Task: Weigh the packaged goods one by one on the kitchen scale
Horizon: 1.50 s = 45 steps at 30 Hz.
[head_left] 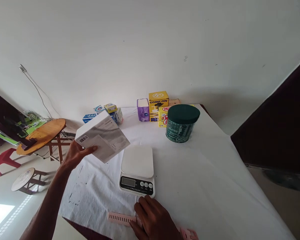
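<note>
My left hand is closed on a white box with a barcode label, held tilted above the left part of the table. Below and right of it lies a white kitchen scale; its plate is bare and its display looks blank. My right hand is curled over the middle of a pink watch at the table's near edge, just in front of the scale. The slotted strap end shows left of the fingers and the buckle end to the right; the watch's middle is hidden under the hand.
A dark green lidded tub stands right of the scale. Behind it are yellow boxes and a purple tissue pack. Small boxes sit at back left. A white cloth covers the table. A wooden stool stands left.
</note>
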### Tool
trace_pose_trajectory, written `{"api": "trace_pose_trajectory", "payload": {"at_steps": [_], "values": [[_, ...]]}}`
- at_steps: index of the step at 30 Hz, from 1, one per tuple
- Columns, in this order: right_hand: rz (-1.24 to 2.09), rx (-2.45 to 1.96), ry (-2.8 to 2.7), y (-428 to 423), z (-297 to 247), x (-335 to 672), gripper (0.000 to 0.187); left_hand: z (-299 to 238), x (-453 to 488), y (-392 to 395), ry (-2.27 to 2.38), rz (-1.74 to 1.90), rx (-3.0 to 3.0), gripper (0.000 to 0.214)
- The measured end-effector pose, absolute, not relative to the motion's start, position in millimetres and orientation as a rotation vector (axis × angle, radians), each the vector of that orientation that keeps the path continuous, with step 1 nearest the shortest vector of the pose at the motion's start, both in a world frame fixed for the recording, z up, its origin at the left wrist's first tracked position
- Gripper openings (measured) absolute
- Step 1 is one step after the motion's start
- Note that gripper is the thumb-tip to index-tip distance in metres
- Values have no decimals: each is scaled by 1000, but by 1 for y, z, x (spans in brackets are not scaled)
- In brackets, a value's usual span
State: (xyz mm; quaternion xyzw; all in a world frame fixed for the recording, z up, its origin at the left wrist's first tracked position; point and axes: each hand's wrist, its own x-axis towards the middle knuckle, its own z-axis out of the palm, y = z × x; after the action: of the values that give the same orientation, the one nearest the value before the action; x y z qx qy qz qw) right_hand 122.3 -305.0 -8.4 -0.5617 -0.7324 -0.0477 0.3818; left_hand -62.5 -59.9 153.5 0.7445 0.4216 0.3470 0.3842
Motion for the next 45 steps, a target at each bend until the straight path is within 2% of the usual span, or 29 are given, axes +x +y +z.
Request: {"api": "trace_pose_trajectory", "payload": {"at_steps": [6, 9, 16, 24, 30, 34, 40, 45], "values": [[-88, -1472, -1901, -307, -3, 122, 28, 143, -23, -87, 974, 658, 2015, 80], [-83, -1480, -1893, -307, 0, 122, 32, 139, -17, -93, 948, 622, 2078, 79], [-117, -1488, -1903, -307, -2, 122, 29, 137, -27, -93, 909, 618, 2316, 92], [-127, -1524, -1942, -307, -1, 123, 29, 142, -22, -90, 904, 581, 2120, 60], [-111, -1534, -1939, -306, -7, 120, 32, 162, 15, -82, 876, 754, 1995, 68], [-200, -1531, -1874, -304, -16, 117, 36, 167, 57, -47, 755, 847, 2013, 76], [-410, -1488, -1857, -292, -37, 114, 44, 140, 116, 21, 631, 685, 1946, 66], [-638, -1501, -1778, -284, -42, 113, 34, 124, 148, 46, 587, 490, 1871, 64]]}}
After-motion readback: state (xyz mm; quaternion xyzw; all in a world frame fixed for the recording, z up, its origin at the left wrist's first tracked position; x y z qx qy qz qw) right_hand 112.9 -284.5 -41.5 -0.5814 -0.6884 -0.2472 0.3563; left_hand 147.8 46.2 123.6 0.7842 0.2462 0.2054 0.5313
